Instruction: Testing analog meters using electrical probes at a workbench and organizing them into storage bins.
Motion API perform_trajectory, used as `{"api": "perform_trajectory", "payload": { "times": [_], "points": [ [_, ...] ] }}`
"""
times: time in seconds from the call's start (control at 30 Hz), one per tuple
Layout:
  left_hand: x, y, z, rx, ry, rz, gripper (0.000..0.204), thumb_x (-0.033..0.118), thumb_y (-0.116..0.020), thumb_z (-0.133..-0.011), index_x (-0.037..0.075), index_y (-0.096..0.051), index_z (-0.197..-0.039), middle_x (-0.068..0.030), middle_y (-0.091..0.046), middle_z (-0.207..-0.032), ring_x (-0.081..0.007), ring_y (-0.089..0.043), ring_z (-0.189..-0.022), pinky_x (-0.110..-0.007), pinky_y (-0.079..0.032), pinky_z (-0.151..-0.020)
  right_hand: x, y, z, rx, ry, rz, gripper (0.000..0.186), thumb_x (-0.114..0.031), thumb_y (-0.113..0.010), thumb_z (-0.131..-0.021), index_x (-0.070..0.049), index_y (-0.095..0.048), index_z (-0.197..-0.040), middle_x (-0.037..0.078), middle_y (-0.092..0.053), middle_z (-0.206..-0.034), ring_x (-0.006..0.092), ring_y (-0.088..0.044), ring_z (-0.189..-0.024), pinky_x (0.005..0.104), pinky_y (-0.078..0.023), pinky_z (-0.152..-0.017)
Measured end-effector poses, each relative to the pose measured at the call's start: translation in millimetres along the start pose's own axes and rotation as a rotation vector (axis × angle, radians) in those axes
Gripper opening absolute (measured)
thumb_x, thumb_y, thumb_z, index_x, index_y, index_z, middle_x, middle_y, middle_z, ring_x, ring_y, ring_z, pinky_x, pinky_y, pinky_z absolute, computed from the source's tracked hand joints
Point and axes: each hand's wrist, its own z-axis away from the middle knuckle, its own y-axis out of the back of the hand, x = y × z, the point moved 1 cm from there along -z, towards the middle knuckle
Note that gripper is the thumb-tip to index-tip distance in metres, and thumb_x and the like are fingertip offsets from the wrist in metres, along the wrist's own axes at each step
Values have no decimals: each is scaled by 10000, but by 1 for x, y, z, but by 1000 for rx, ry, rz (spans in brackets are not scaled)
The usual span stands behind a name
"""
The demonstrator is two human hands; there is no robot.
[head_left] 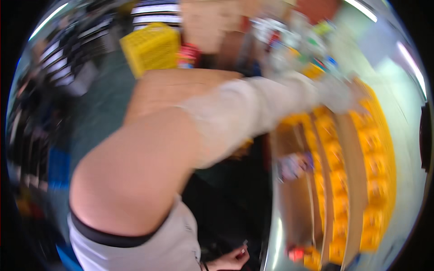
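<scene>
Yellow packs (pixel 374 165) form three rows, the left hand (pixel 340 93) at their far end; whether its fingers grip, I cannot tell.

left arm (pixel 140 171): short white fabric sleeve (pixel 122 257), narrow black hem band (pixel 113 236) | forearm: loose off-white fabric sleeve cover (pixel 230 115), puffed, creased, gathered partway | white shirt front (pixel 186 230): small dark marks, too blurred to read

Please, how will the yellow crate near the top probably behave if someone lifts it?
The yellow crate would probably feel stiff, since it looks boxy. It may be light for its size, given its perforated sides, though any contents are unclear.
</scene>
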Motion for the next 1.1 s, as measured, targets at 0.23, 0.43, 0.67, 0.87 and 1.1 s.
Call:
{"api": "perform_trajectory", "payload": {
  "times": [0.23, 0.43, 0.67, 0.87, 1.1],
  "points": [
    [4, -23, -14, 377, -187, -104, 482, 232, -680, -834, 247, -575, -1303, -116, -596, -1252, -263, -553, -1166, -436, -402, -1018, 36, 32, 27, 209, -226, 169, 182, -125, -723, -883, 39, -677, -821, 95, -623, -635, 140, -558, -541, 274, -492, -519],
    [12, -20, 9, 337, -249, -266, 806, 352, -834, -683, 191, -505, -1401, -117, -622, -1191, -260, -599, -1105, -382, -482, -919, 39, 45, 5, 246, -241, 243, 183, -127, -724, -882, 47, -685, -839, 106, -648, -675, 148, -582, -581, 294, -497, -530],
    [76, -18, 65, 188, -59, 367, 1014, 320, -875, -649, 14, -350, -1460, -181, -535, -1276, -331, -546, -1161, -393, -442, -993, 6, 22, -7, 233, -309, 13, 194, -92, -779, -826, 56, -690, -916, 83, -669, -733, 106, -569, -635, 264, -487, -573],
    [213, -58, 154, 44, -173, 917, 1068, 296, -877, -611, 37, -309, -1478, -157, -527, -1276, -337, -529, -1163, -447, -397, -1003, -41, 1, -14, 155, -378, -88, 170, -102, -746, -854, -1, -660, -961, -57, -534, -760, 28, -397, -644, 179, -324, -562],
    [247, -105, 201, -189, -61, 860, 1094, 314, -893, -570, 10, -315, -1448, -169, -508, -1347, -332, -503, -1241, -464, -343, -1098, -65, -9, -44, 140, -178, -100, 176, -57, -793, -782, 4, -635, -828, 25, -563, -680, 67, -450, -543, 230, -357, -489]
  ]
}}
